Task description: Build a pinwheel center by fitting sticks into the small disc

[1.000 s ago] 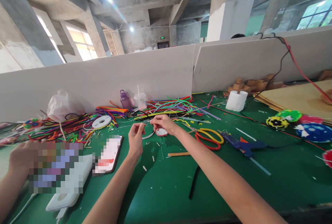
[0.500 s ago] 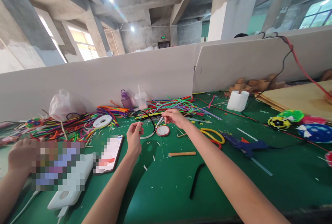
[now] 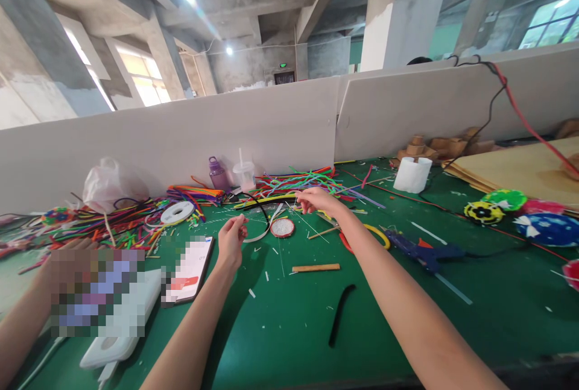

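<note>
My left hand (image 3: 231, 239) is closed in a pinch at the near end of a thin curved band (image 3: 259, 237), white here and dark along its far side. My right hand (image 3: 314, 200) pinches with thumb and forefinger, farther out and to the right; whatever is between its fingertips is too small to make out. Between and just beyond the hands, a round red-rimmed disc (image 3: 282, 228) with a pale, speckled face lies on the green table (image 3: 271, 330). A narrow white strip (image 3: 275, 211) stands out beside the disc.
Pipe cleaners (image 3: 298, 184) pile up along the partition. A glue gun (image 3: 420, 250) lies right, beyond a wooden stick (image 3: 315, 267) and a black piece (image 3: 341, 314). At left are a phone (image 3: 192, 269), a white power bank (image 3: 108, 342) and another person's hand (image 3: 75, 260).
My right hand has moved a little to the right, away from the white strip and the disc. My left hand stays at the band. The other person's hand has shifted slightly right.
</note>
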The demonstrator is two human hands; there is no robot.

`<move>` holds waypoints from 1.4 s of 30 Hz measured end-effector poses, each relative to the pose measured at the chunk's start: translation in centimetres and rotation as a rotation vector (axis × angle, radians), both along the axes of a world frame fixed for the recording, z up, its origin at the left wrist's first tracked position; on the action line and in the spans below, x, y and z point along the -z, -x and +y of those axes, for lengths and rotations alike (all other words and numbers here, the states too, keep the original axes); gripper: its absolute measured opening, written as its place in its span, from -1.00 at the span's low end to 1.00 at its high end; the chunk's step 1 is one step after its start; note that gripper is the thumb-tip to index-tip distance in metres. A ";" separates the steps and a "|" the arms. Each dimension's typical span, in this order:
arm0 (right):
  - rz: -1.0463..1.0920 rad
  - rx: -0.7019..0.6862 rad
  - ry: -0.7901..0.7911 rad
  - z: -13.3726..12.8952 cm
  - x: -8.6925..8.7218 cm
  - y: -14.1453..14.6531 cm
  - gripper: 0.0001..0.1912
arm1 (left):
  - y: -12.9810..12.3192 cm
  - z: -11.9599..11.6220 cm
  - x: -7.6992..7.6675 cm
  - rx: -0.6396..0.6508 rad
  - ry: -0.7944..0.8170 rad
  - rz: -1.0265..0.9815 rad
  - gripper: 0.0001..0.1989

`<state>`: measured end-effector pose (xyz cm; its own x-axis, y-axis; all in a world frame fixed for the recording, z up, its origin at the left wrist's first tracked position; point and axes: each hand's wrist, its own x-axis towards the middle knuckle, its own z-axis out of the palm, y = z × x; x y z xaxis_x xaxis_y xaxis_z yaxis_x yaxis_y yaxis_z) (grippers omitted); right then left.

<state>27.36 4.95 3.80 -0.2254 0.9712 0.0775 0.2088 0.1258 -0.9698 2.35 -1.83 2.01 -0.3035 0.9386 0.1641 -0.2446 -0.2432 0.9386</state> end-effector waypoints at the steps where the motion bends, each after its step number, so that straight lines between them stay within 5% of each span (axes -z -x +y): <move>1: -0.019 0.051 -0.016 0.3 0.4 -0.1 -0.72 | 0.0 0.0 0.0 0.029 0.021 0.018 -0.66; 8: -0.193 0.210 -0.137 1.9 3.3 0.5 -0.88 | -0.1 0.0 0.4 0.126 0.103 0.158 -0.64; 24: -0.642 0.088 -0.342 2.3 5.1 3.5 -0.69 | -0.4 -0.2 0.4 0.145 0.118 0.193 -0.59; 42: -0.154 0.319 -0.355 2.3 2.2 1.5 -0.74 | -0.2 0.0 0.6 0.146 0.115 0.195 -0.62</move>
<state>25.85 7.28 1.55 0.0441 0.9132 0.4050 0.4281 0.3491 -0.8336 2.56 -1.82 1.41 -0.1364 0.9860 0.0960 -0.0813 -0.1077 0.9909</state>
